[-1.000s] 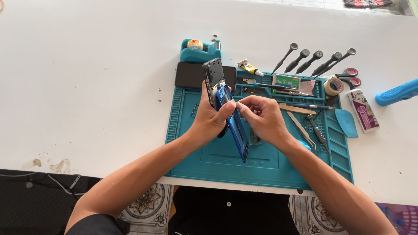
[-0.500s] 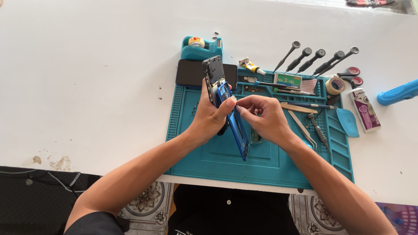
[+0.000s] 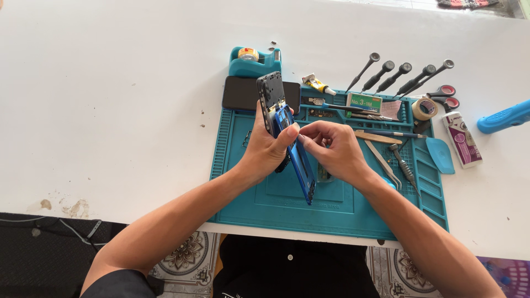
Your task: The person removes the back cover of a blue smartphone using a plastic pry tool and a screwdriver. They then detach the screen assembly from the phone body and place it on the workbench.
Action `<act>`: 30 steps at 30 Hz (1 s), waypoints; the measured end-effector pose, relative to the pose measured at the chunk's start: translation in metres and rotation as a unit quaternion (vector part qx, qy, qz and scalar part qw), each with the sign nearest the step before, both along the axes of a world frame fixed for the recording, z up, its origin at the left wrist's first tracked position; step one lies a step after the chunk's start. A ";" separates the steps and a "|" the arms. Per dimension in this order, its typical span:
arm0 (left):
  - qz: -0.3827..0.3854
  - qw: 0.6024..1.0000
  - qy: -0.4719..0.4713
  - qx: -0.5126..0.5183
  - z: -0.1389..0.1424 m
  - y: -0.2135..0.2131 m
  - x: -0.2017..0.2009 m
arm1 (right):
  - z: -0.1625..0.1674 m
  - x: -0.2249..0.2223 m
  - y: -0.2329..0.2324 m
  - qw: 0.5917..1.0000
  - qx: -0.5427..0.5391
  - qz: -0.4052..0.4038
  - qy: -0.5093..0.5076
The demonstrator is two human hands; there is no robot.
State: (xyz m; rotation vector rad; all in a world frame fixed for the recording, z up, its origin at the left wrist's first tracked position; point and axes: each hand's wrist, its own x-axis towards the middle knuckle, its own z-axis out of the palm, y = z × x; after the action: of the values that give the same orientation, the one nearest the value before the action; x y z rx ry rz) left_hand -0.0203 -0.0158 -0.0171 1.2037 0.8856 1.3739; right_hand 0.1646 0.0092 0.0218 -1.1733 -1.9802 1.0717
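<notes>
So I've got the phone (image 3: 271,102) gripped upright in my left hand (image 3: 264,152), its blue back cover (image 3: 301,160) hinged open just under my right hand (image 3: 331,149), fingertips pinched shut at the seam. Looks mid-separation; next needs gentle prying. Versus before, barely anything's moved. Teal mat (image 3: 243,193) underneath, tweezers (image 3: 381,163) beside.

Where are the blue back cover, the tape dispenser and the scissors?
blue back cover (image 3: 302,165), head view, middle of its long edge below the hands.
tape dispenser (image 3: 248,66), head view, its teal body beneath the roll.
scissors (image 3: 445,95), head view, between the red handle loops.
</notes>
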 end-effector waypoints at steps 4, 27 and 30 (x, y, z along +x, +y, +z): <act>0.001 1.000 -0.018 0.008 0.000 0.000 0.000 | -0.002 0.000 0.000 1.000 0.011 -0.001 0.009; -0.019 0.998 -0.018 0.064 -0.010 0.001 0.002 | -0.004 -0.003 -0.002 0.996 0.085 -0.029 0.013; -0.016 0.996 -0.021 0.082 -0.009 0.000 0.002 | -0.003 -0.005 -0.005 0.993 0.114 -0.040 0.012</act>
State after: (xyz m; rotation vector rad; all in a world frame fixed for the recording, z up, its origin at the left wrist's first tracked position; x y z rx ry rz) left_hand -0.0188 -0.0155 -0.0258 1.3023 0.7313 1.4628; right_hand 0.1594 0.0044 0.0184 -1.1019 -1.9606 0.7920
